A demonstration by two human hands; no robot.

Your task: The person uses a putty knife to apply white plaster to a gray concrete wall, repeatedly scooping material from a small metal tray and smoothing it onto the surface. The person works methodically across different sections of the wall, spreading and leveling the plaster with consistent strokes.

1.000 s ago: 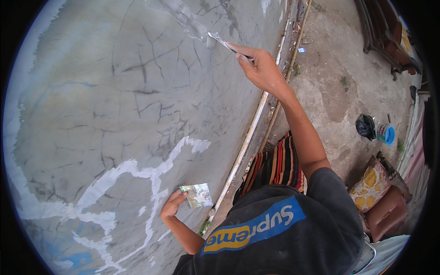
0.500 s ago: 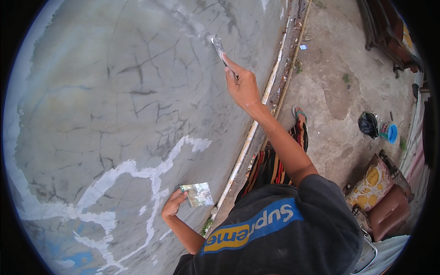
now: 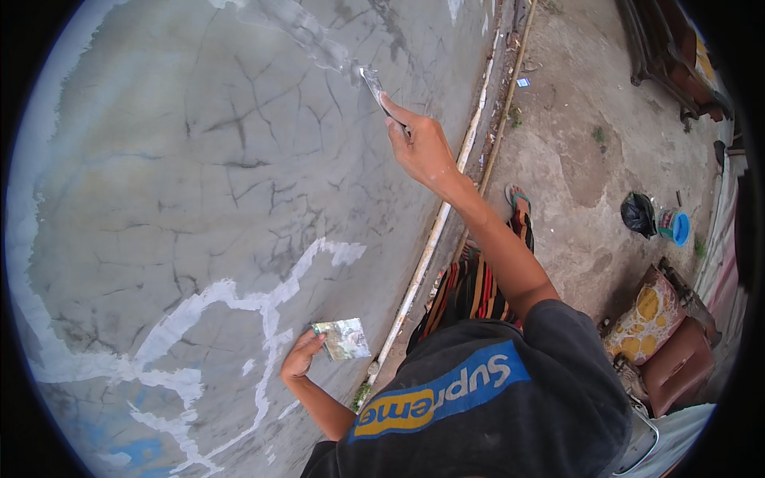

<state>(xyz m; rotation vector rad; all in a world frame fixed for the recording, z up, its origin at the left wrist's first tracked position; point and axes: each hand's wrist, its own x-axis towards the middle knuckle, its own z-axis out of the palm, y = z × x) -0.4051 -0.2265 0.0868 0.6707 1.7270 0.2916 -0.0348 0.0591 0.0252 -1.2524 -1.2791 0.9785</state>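
My right hand grips a metal putty knife, its blade at a pale grey smear on the cracked grey wall. My left hand holds a small square, mottled pale board by its left edge, low beside the wall. Jagged white filler lines branch over the lower left of the wall, with blue patches below them.
A white pipe and a bamboo pole run along the wall's foot. On the concrete ground sit a black bag and a blue bucket. Dark wooden furniture, a patterned cushion and a brown cushion lie at right.
My right hand has shifted down and left since a second ago, with the knife now more upright. My sandalled foot has come into view. My left hand has barely moved.
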